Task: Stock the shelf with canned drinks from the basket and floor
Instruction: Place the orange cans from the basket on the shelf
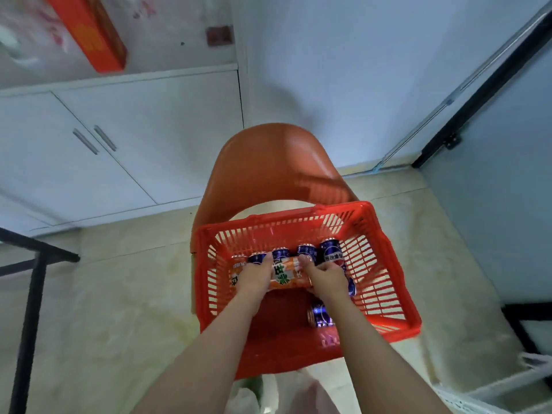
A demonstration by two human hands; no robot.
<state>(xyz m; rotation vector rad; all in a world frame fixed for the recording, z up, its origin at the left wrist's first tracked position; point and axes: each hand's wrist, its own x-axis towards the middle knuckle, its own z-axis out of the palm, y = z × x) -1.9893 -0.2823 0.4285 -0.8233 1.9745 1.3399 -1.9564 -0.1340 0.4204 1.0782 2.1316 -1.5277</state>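
A: What is seen nearest?
B: Pale plastic bags are seen at the bottom edge. Two bare forearms are stretched forward into the red basket, which is set on the seat of an orange chair.

A: How are the fingers placed?
B: The left hand is laid over the orange can, with the fingers curled across it. The right hand is closed round the can's right end. The can is held lying sideways, low in the basket.

A: And the other cans?
B: A row of blue cans is stood along the basket's far wall, just behind the orange one. A lone blue can is laid on its side nearer the front, beside the right forearm.

A: What is given of surface and room?
B: A pale tiled floor is spread round the chair. Open floor is left on both sides, bounded by the left black frame and the right black frame. Beyond, white cabinet doors and a bare wall are seen, with an orange box above the doors.
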